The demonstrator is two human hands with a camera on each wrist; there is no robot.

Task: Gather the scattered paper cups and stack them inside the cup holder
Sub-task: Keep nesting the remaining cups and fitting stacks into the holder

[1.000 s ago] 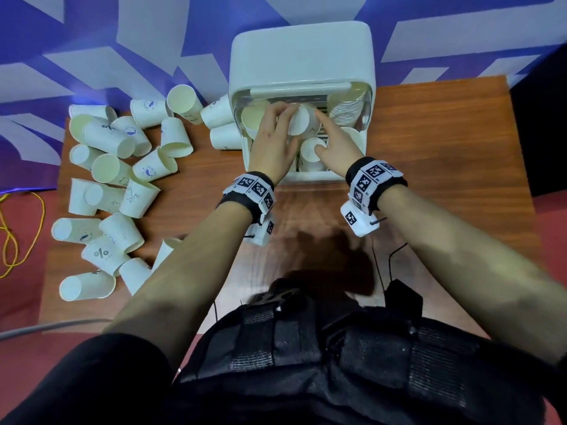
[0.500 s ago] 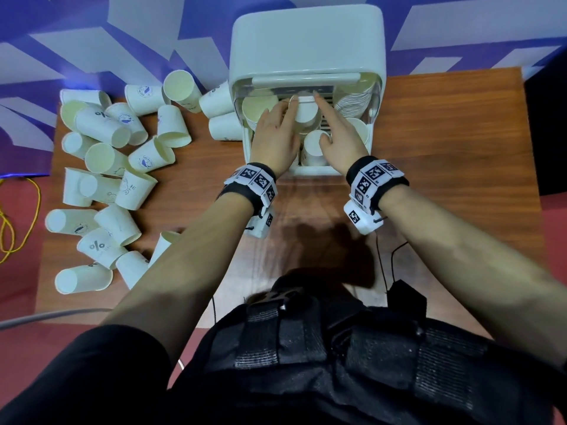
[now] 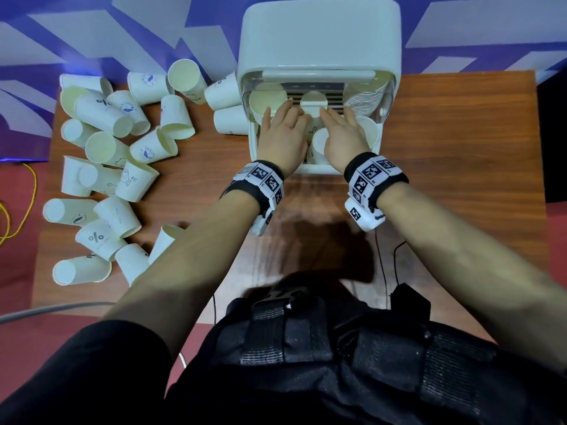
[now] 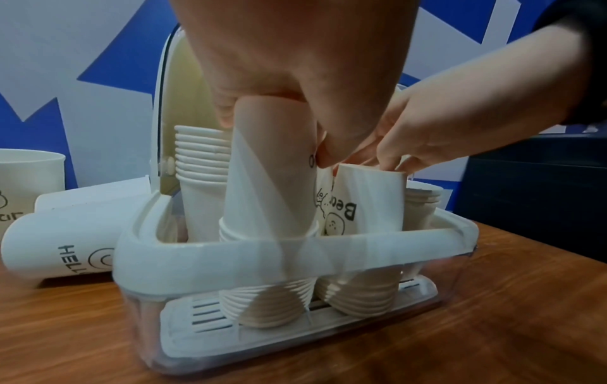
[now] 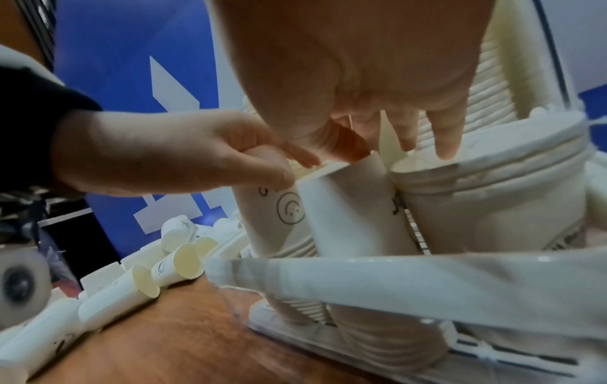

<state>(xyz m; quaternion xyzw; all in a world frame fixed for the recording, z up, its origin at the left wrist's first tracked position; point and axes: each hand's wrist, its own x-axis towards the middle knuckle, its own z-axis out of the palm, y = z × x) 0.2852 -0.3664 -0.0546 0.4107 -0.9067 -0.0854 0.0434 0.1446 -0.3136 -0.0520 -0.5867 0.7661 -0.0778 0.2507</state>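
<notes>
Left hand (image 3: 283, 134): grip holds top of inverted cup stack (image 4: 269, 181), frame centre, inside cup holder (image 3: 319, 41).
Right hand (image 3: 343, 133): fingers straight, tips on neighbouring stack (image 4: 371, 197).
Step, judged: seating stacks in holder; far from done.
Next: release, reach scattered cups (image 3: 113, 167), left half of frame.
Worktop (image 3: 460, 148): brown wood.
Room: blue-white wall (image 3: 92, 35), yellow cable (image 3: 18, 207) at left edge.

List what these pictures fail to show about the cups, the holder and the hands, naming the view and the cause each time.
- Head view: the left hand and right hand cover the stacks below them in the holder.
- Head view: the left forearm hides part of a loose cup.
- Right wrist view: the scattered cups are blurred, so their prints are unreadable.
- Left wrist view: the "HELL" cup is cut off at the frame edge.
</notes>
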